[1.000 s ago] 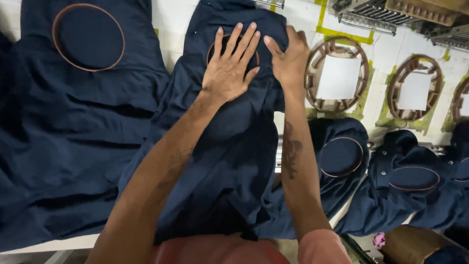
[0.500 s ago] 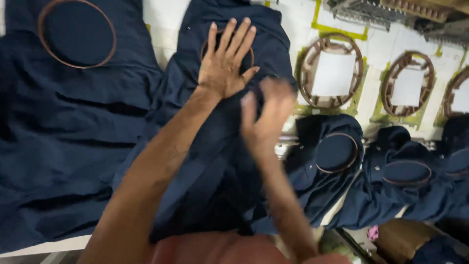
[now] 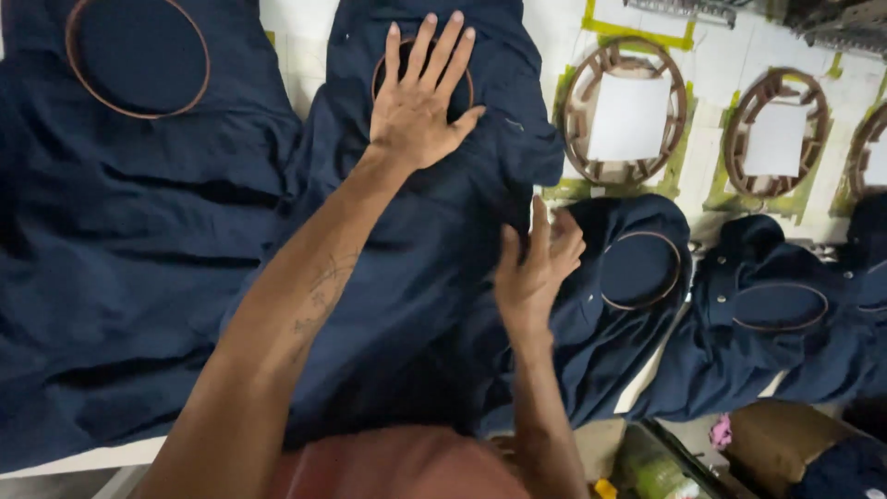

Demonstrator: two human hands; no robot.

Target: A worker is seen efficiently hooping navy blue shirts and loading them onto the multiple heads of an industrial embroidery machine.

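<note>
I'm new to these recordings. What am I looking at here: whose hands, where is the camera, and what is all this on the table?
The camera sits on a person's head and looks down at their own bare arms; there is no machine. On the white table lie several dark blue garments, each stretched in a round hoop. The left hand lies flat, fingers spread, on the hoop of the middle garment. The right hand is open at that garment's right edge and grips nothing. Two empty hoop frames holding white sheets lie further right.
</note>
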